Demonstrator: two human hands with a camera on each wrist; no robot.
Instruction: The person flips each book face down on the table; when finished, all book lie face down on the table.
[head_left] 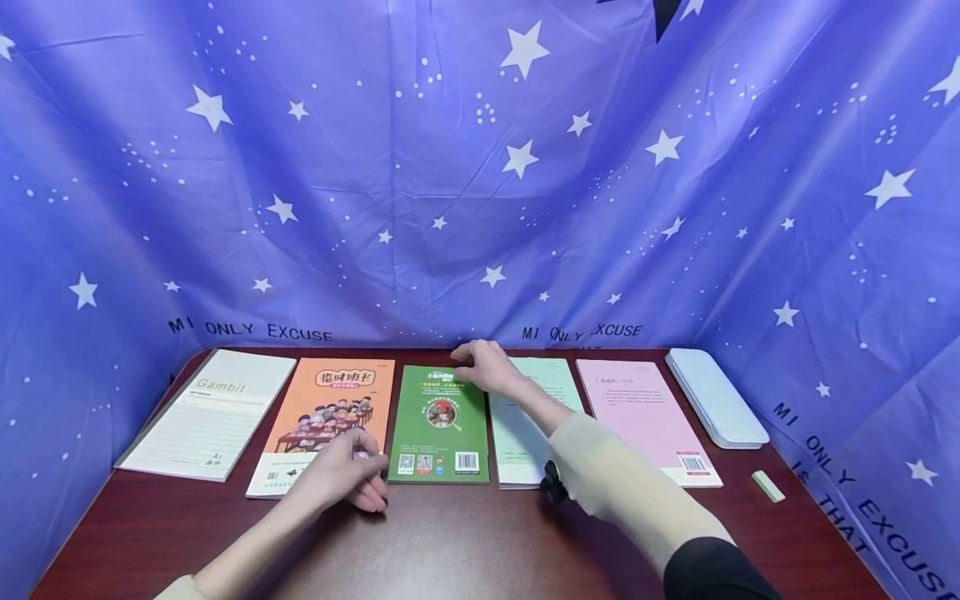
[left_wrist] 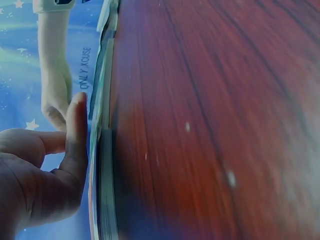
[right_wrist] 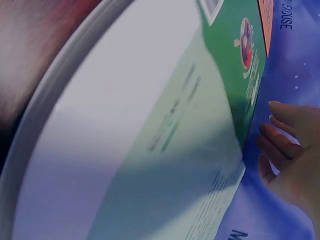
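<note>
Face down near the table's middle lies a green book (head_left: 431, 450). My left hand (head_left: 348, 473) hovers over the lower right of an orange book (head_left: 341, 421), its fingertips beside the green book's lower left corner. The left wrist view shows that hand (left_wrist: 42, 177) with bent, loose fingers and nothing between them. At the green book's top right corner is my right hand (head_left: 486, 367), fingers loosely bent. In the right wrist view the right hand (right_wrist: 297, 160) holds nothing, and its forearm crosses above a mint-green book (head_left: 517, 454), hiding part of it.
A cream Gambit notepad (head_left: 206, 417) lies at far left. Right of the mint book come a pink book (head_left: 637, 408), a white case (head_left: 716, 400) and a small pale eraser-like block (head_left: 768, 487). A starry blue curtain (head_left: 450, 183) surrounds the dark red table (head_left: 420, 550).
</note>
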